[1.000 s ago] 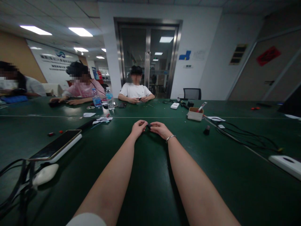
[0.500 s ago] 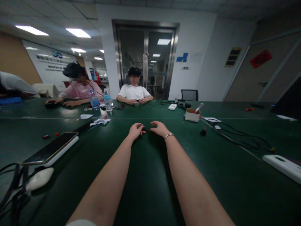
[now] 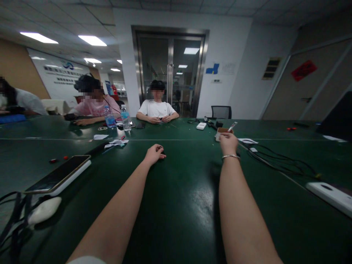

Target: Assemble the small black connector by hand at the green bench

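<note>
Since half a second ago, my right hand (image 3: 228,143) has left the small dark part and swung out to the right, so it now sits at the small cardboard box (image 3: 222,132) beyond the table seam. Its fingers look pinched at the box's near rim, but I cannot tell whether they grasp anything. A pen-like tool (image 3: 232,126) leans out of that box, propped on its far edge. My left hand (image 3: 154,153) rests low on the green table (image 3: 178,205) with its fingertips curled around the small dark part (image 3: 160,148), pinning it close to the surface, probably so it keeps its place. Black cables (image 3: 280,157) trail off to the right of the box. A phone (image 3: 59,174) lies flat on a white power bank, well to my left.
</note>
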`<state>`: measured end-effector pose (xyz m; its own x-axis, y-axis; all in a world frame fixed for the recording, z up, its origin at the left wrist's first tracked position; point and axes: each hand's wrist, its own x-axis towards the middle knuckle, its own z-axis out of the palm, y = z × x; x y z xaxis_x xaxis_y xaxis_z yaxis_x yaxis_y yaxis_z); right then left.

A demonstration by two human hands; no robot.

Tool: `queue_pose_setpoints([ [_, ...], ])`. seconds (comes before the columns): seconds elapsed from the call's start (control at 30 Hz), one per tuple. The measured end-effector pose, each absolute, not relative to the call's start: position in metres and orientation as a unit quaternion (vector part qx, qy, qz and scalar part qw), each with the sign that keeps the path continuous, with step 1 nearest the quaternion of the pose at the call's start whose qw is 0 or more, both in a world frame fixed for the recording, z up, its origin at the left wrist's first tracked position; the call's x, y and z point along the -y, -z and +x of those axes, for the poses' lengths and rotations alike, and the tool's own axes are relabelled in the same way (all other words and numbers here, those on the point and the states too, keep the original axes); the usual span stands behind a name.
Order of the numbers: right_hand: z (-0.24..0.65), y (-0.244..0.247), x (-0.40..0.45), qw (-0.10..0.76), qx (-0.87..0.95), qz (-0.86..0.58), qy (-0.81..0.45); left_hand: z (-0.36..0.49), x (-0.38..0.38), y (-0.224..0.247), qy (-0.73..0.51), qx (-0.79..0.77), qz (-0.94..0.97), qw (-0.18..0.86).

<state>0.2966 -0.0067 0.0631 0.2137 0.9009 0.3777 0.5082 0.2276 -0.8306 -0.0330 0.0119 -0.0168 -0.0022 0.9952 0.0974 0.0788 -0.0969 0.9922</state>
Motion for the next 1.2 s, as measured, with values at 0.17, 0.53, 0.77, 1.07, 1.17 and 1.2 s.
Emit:
queue_pose_setpoints([
  [0.17, 0.201, -0.029, -0.005, 0.429, 0.638, -0.533, -0.353, -0.023, -0.007, 0.018, -0.518, -0.484, 0.528, 0.467],
  [0.53, 0.136, 0.012, -0.015, 0.379, 0.751, -0.415, -0.346, -0.02, -0.001, 0.01, -0.546, -0.463, 0.485, 0.501],
  [0.77, 0.134, 0.018, -0.017, 0.384, 0.746, -0.421, -0.343, -0.01, 0.001, 0.006, -0.58, -0.403, 0.443, 0.551],
  [1.07, 0.143, 0.016, -0.015, 0.413, 0.719, -0.4, -0.39, -0.012, -0.002, 0.014, -0.543, -0.452, 0.545, 0.452],
  [1.17, 0.148, 0.017, -0.016, 0.437, 0.681, -0.396, -0.435, -0.014, -0.005, 0.018, -0.514, -0.467, 0.587, 0.414],
  [1.2, 0.15, 0.017, -0.016, 0.439, 0.667, -0.397, -0.452, -0.015, -0.006, 0.019, -0.505, -0.475, 0.597, 0.404],
])
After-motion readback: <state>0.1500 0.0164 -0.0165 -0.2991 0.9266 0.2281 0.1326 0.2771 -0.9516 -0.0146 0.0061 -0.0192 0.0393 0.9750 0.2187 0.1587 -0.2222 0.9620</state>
